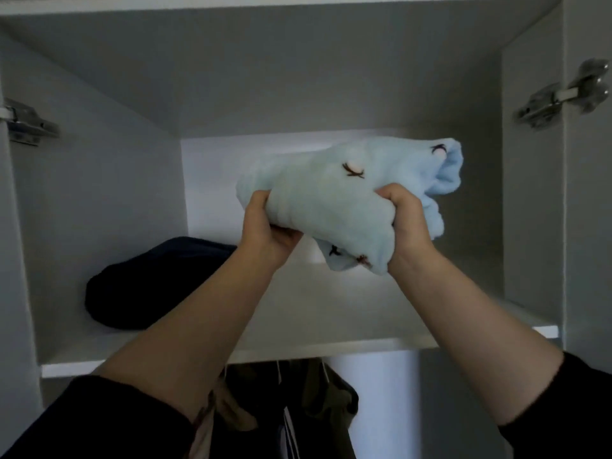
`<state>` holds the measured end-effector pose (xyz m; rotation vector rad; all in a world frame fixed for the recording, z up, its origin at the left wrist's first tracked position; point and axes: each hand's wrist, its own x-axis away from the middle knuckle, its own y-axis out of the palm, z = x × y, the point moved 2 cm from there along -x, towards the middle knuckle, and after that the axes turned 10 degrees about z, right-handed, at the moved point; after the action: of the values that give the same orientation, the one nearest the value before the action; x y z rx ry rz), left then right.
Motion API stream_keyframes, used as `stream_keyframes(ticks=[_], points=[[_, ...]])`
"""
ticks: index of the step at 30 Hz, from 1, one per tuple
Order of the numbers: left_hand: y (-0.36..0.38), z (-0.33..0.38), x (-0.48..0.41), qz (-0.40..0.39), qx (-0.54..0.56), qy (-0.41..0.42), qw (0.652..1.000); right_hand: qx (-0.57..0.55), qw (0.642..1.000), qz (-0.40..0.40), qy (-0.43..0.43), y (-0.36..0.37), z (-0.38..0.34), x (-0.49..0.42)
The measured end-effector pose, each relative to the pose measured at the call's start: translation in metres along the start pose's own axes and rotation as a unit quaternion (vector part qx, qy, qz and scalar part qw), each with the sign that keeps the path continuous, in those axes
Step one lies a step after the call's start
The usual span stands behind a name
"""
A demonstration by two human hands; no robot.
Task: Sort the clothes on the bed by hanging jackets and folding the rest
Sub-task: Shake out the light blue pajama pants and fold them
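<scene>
A folded light blue fleece garment (pixel 347 197) with small dark embroidered marks is held up inside the upper wardrobe compartment, above the white shelf (pixel 331 309). My left hand (pixel 265 226) grips its left end from below. My right hand (pixel 404 220) grips its right lower part, fingers dug into the fabric. A folded dark navy garment (pixel 149 283) lies on the shelf at the left, partly hidden by my left forearm.
The wardrobe's grey side walls (pixel 99 210) close in the compartment, with door hinges (pixel 559 97) on both sides. Below the shelf several garments hang (pixel 298 402), among them a camouflage piece. The shelf's right half is bare.
</scene>
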<state>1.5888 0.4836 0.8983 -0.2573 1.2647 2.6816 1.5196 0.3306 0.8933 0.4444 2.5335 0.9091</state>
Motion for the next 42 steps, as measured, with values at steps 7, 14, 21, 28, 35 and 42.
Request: stream_keyframes(ticks=[7, 14, 21, 28, 35, 42], points=[[-0.068, -0.019, -0.106, 0.212, -0.304, 0.105, 0.923, 0.222, 0.968, -0.013, 0.119, -0.034, 0.076, -0.117], [-0.096, -0.047, -0.163, -0.110, -0.771, 0.227, 0.585, 0.427, 0.874, 0.012, 0.234, -0.083, 0.124, -0.187], [-0.100, -0.089, -0.210, -0.187, -0.912, 0.146, 0.335, 0.559, 0.820, -0.069, 0.102, -0.077, 0.145, -0.256], [-0.109, -0.114, -0.245, -0.112, -0.938, 0.182, 0.275, 0.724, 0.661, -0.098, -0.172, -0.070, 0.185, -0.312], [-0.128, -0.118, -0.250, -0.057, -0.928, 0.264, 0.259, 0.710, 0.680, -0.122, -0.140, -0.063, 0.196, -0.334], [-0.133, -0.107, -0.243, -0.069, -0.906, 0.275, 0.313, 0.768, 0.617, -0.112, -0.132, -0.057, 0.194, -0.349]])
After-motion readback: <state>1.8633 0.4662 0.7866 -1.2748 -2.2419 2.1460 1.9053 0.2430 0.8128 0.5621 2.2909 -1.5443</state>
